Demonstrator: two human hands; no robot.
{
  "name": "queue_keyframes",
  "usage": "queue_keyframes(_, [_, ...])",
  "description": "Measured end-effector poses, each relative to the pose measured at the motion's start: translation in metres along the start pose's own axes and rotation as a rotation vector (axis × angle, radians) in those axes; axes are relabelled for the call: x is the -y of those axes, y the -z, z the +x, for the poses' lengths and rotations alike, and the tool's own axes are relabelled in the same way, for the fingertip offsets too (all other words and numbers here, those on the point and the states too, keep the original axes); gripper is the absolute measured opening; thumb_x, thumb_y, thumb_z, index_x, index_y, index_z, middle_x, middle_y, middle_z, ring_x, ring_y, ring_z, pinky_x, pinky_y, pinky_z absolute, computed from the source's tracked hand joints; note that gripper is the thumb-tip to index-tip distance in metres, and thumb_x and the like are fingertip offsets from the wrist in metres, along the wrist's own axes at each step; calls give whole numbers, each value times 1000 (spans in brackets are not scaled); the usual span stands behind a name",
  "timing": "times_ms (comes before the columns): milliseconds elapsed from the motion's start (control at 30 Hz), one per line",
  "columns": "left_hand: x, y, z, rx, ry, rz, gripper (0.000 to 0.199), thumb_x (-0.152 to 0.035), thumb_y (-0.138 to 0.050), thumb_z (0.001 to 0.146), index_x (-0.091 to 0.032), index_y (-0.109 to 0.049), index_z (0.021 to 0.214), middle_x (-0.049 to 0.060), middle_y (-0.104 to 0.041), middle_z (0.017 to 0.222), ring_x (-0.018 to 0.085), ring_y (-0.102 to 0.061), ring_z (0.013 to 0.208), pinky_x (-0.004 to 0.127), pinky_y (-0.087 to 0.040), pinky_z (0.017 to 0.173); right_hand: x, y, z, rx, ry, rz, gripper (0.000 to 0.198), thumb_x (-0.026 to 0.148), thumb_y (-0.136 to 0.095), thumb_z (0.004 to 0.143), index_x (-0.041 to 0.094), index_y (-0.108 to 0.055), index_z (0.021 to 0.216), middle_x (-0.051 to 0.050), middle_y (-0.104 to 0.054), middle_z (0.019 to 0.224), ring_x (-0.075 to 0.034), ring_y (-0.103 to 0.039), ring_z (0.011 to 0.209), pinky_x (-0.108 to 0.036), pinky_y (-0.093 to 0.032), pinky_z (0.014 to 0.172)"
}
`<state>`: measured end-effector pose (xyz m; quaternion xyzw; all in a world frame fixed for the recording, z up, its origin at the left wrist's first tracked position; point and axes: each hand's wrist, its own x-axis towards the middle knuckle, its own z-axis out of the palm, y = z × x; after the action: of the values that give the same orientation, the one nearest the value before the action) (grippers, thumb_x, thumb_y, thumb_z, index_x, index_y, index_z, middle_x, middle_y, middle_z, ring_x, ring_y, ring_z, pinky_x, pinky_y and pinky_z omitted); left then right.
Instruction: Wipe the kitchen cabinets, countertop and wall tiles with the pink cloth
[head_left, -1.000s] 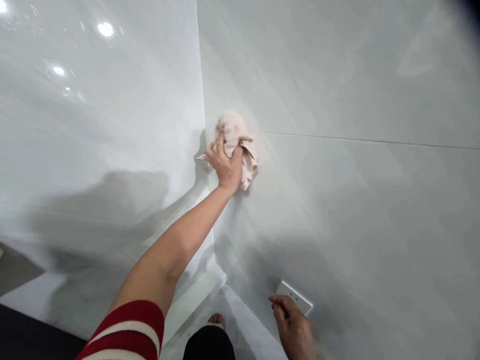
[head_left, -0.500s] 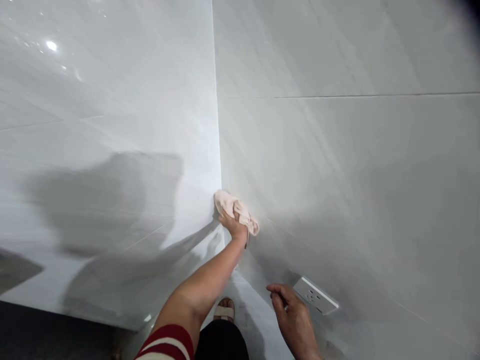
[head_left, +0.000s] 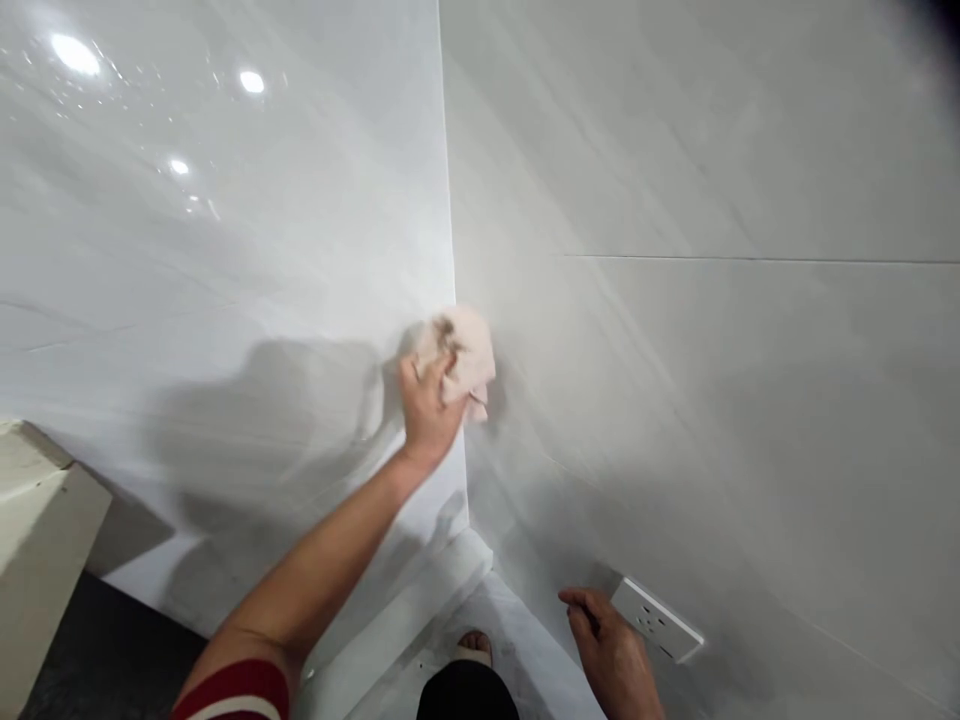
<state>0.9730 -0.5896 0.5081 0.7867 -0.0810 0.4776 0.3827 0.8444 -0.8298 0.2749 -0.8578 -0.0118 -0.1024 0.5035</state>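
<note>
In the corner where two glossy pale grey tiled walls meet, my left hand (head_left: 433, 405) holds a bunched, pale pink cloth (head_left: 472, 345) against the tiles. A dark smudge marks the cloth above my fingers. My left arm reaches up from the lower left, its sleeve striped red and white. Lower right, my right hand (head_left: 613, 650) is beside a white wall socket (head_left: 658, 620), its fingers curled in and the thumb close to the index finger. Nothing shows between those fingers.
A cream box-like piece (head_left: 52, 560) with a sharp corner juts in at the left, over a dark surface (head_left: 127, 655). Below the corner runs a pale ledge (head_left: 420, 610). My sandalled foot (head_left: 474, 648) is on the floor beneath it.
My left hand has moved the cloth up and slightly left in view, and its smudged side now shows. The view has shifted, bringing the cream piece in. My right hand stays beside the socket.
</note>
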Motion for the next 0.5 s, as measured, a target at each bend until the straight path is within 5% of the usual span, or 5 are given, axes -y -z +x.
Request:
queue_keyframes(67, [-23, 25, 54, -172, -267, 274, 52, -19, -75, 71, -24, -66, 123, 12, -45, 140, 33, -40, 134, 52, -30, 117, 2, 1, -2, 6, 14, -2, 40, 48, -43, 83, 22, -73, 88, -7, -74, 91, -22, -71, 82, -33, -56, 76])
queue_keyframes(133, [-36, 40, 93, -289, -307, 511, 54, -18, -75, 74, -28, -66, 126, 10, -39, 150, 37, -31, 142, 57, -23, 118, 4, 1, -4, 13, 35, -3, 40, 47, -42, 83, 22, -73, 86, -7, -74, 92, -23, -71, 84, -33, -56, 76])
queue_keyframes(233, [-28, 39, 112, -117, -287, 750, 54, -21, -75, 78, -32, -63, 130, 7, -38, 157, 43, -25, 145, 66, -19, 116, 5, 2, -5, 20, 32, -13, 40, 46, -41, 83, 22, -73, 86, -7, -74, 92, -22, -70, 81, -33, -55, 76])
queue_keyframes(367, [17, 13, 58, 440, -257, 779, 49, -20, -63, 88, -31, -58, 136, 8, -30, 164, 41, -24, 147, 71, -17, 114, 0, 9, -7, 12, -9, -21, 39, 48, -42, 84, 24, -72, 91, -5, -74, 95, -21, -70, 83, -32, -54, 76])
queue_keyframes(500, [47, -8, -44, 817, 154, 542, 34, -9, -54, 91, -25, -70, 117, 10, -49, 151, 33, -29, 147, 60, -20, 119, -9, 20, -9, -18, -29, -18, 39, 48, -42, 83, 24, -71, 91, -5, -73, 95, -21, -68, 81, -35, -53, 79])
